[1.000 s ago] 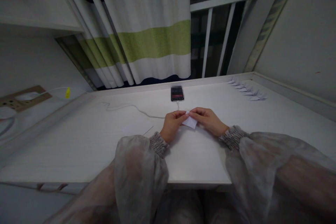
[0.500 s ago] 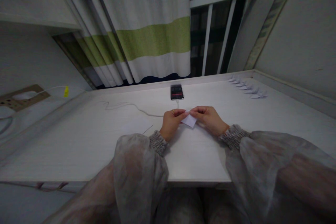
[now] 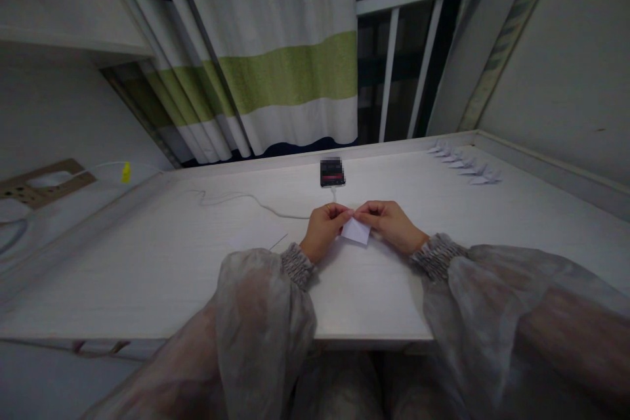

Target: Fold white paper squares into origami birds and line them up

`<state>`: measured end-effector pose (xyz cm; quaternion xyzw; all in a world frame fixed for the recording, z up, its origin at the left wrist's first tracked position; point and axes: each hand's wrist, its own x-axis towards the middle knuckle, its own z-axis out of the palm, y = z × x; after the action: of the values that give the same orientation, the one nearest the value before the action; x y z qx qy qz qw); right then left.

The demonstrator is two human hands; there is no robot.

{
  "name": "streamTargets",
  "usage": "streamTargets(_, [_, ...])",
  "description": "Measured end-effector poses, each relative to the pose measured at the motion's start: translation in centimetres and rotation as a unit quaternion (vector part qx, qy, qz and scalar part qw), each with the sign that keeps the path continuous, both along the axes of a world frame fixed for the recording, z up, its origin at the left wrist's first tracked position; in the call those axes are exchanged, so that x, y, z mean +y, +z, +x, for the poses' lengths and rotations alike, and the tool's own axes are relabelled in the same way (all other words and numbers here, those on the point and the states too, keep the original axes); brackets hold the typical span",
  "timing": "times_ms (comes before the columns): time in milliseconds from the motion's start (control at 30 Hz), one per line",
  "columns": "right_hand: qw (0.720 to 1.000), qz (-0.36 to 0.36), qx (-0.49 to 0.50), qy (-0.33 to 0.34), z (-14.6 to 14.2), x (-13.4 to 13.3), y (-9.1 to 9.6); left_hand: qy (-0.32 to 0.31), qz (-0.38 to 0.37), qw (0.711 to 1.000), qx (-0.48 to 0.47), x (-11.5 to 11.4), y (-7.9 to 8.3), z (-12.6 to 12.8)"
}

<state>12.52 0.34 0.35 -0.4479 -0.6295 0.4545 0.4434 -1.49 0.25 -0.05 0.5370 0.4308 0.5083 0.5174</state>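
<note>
A small folded piece of white paper (image 3: 356,231) is held just above the white desk (image 3: 147,262) between both hands. My left hand (image 3: 323,230) pinches its left upper edge, fingers curled, a ring on one finger. My right hand (image 3: 391,226) pinches the upper right edge in the same way. Both wrists rest on or near the desk, in loose sheer grey sleeves.
A dark phone (image 3: 332,172) lies beyond the hands, with a white cable (image 3: 236,197) running left. A flat sheet of white paper (image 3: 258,239) lies left of my left hand. Several folded paper shapes (image 3: 465,167) line the far right corner. Curtain and window bars stand behind.
Both hands have kept their pinch on the paper and worked it slightly; the paper now hangs a little lower and squarer between them. The view shifted slightly.
</note>
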Motion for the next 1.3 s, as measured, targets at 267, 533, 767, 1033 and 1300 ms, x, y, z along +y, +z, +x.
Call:
streamTargets(267, [0.999,-0.035,0.024,-0.013,0.2,0.1,0.3,0.065,0.045,0.995,0.059,0.5,-0.2,-0.4])
streamTargets(533, [0.999,-0.032,-0.005,-0.018,0.3,0.2,0.4,0.074,0.040,0.993,0.084,0.7,-0.5,-0.3])
streamTargets(767, [0.998,-0.047,0.023,-0.019,0.3,0.2,0.5,0.088,0.050,0.991,0.084,1.2,-1.1,-0.7])
streamTargets(1033, [0.998,-0.024,0.041,-0.046,1.1,0.9,0.3,0.093,0.030,0.991,0.092,2.2,-1.2,-1.9])
streamTargets(1300, [0.996,-0.020,-0.028,0.085,0.1,-0.2,0.3,-0.035,0.011,0.996,0.081,0.6,-0.3,-0.7])
